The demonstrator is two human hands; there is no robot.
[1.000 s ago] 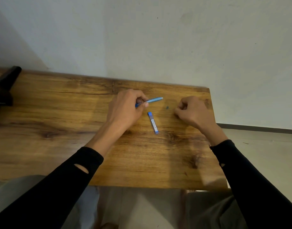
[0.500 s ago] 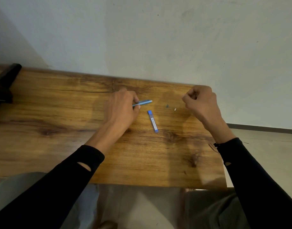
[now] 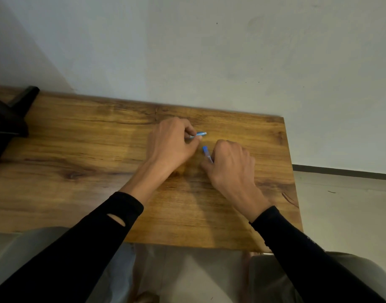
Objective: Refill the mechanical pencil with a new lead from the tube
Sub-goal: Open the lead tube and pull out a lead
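My left hand (image 3: 172, 145) grips the light blue mechanical pencil (image 3: 199, 134) near the middle of the wooden table (image 3: 78, 149); only the pencil's end pokes out to the right of my fingers. Just right of it, my right hand (image 3: 229, 165) has its fingers curled over the small blue lead tube (image 3: 206, 152), which lies on the table. The tube's blue cap end sticks out above my fingers; the rest is hidden under the hand.
A black object (image 3: 8, 119) stands at the table's far left edge. The wall runs right behind the table. The table's right edge (image 3: 291, 171) is close to my right hand, with floor beyond it.
My right hand came down and left from the table's far right side onto the lead tube. The two tiny parts seen earlier on the table are now hidden by it. The left hand stays put.
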